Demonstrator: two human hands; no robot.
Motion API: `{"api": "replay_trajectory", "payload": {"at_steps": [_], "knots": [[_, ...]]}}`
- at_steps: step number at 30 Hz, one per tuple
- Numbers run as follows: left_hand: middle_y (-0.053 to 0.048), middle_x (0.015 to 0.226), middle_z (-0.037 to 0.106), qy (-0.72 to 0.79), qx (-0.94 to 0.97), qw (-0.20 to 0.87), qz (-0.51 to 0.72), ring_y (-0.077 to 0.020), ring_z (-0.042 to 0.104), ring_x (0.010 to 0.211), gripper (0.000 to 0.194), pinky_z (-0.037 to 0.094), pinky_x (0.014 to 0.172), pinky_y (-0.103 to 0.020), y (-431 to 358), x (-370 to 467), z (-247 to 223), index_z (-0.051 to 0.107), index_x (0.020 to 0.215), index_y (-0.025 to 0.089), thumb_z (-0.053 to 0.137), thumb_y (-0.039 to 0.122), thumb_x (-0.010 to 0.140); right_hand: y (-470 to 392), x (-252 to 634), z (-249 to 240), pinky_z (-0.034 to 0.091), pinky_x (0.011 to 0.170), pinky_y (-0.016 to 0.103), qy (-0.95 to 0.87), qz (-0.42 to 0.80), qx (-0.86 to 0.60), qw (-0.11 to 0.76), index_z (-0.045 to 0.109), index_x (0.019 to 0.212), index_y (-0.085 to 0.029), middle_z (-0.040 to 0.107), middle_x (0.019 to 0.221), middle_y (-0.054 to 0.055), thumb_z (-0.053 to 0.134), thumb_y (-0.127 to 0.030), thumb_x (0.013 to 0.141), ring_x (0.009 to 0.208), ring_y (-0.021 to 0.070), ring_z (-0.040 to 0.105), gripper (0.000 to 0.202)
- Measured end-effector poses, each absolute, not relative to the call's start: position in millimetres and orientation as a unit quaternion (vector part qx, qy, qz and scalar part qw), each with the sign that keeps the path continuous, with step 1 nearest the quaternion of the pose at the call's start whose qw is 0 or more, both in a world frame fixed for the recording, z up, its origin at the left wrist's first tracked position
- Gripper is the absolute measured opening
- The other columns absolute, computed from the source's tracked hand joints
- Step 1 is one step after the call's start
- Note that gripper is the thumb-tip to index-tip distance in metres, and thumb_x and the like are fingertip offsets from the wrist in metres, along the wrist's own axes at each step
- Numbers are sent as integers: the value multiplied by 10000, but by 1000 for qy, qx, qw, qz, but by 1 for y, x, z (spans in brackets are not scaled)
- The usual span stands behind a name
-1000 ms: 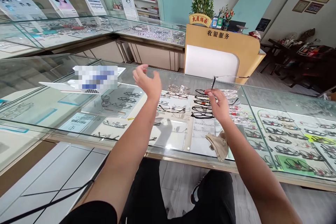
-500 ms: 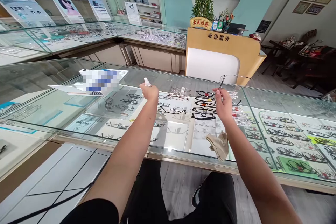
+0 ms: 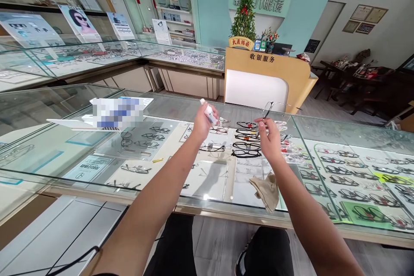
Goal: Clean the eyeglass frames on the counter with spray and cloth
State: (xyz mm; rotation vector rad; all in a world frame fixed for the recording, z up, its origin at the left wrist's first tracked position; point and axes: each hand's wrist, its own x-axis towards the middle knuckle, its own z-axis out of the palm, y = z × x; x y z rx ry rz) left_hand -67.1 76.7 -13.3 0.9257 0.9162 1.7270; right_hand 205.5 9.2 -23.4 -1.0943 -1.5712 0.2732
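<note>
My left hand [image 3: 203,121] is wrapped round a small white spray bottle [image 3: 211,114], which tilts over the glass counter. To its right, my right hand [image 3: 270,140] pinches a pair of thin-rimmed eyeglasses [image 3: 268,110] and holds them up above the counter. The lens rims stand upright and one thin temple stretches out to the right. A gap remains between the bottle and the eyeglasses. Beneath my right forearm, a crumpled beige cloth [image 3: 265,190] lies on the glass near the front edge. Several dark eyeglass frames [image 3: 246,154] sit in a column just left of my right hand.
The glass display counter [image 3: 207,200] spans the view before me, with rows of eyeglasses under its top. A folded white card stand [image 3: 69,124] rests on its left part. Beyond stands a wooden service desk [image 3: 299,79] with a potted plant [image 3: 243,19].
My left hand has moved right with the spray bottle, closer to the eyeglasses, and turned so the bottle's side shows. My right hand still holds the eyeglasses; the camera has tilted slightly up.
</note>
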Motion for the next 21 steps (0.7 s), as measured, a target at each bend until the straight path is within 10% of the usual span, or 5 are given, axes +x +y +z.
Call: {"api": "replay_trajectory", "payload": {"at_steps": [3, 8, 21], "knots": [[-16, 698, 472, 245, 426, 644, 586, -183, 527, 633, 697, 498, 552, -337, 52, -45, -2, 566, 750, 223, 587, 908, 877, 6, 203, -21, 486, 979, 467, -692, 115, -455, 548, 706, 1068, -260, 803, 1181, 109, 452, -539, 1150, 1075, 297, 665, 385], [-16, 642, 390, 195, 459, 727, 471, -189, 456, 596, 849, 446, 532, -356, 29, -29, 6, 540, 648, 227, 387, 1030, 878, 0, 198, -18, 473, 1011, 466, -709, 161, -435, 530, 708, 1041, -268, 796, 1143, 90, 444, -547, 1158, 1079, 292, 668, 402], [-30, 817, 580, 363, 633, 422, 538, -194, 542, 762, 638, 504, 791, -372, 30, -11, -15, 605, 801, 223, 534, 836, 963, -18, 180, -6, 487, 989, 419, -713, 410, -341, 455, 740, 993, -263, 746, 1065, 63, 513, -723, 1095, 1065, 261, 646, 524]]}}
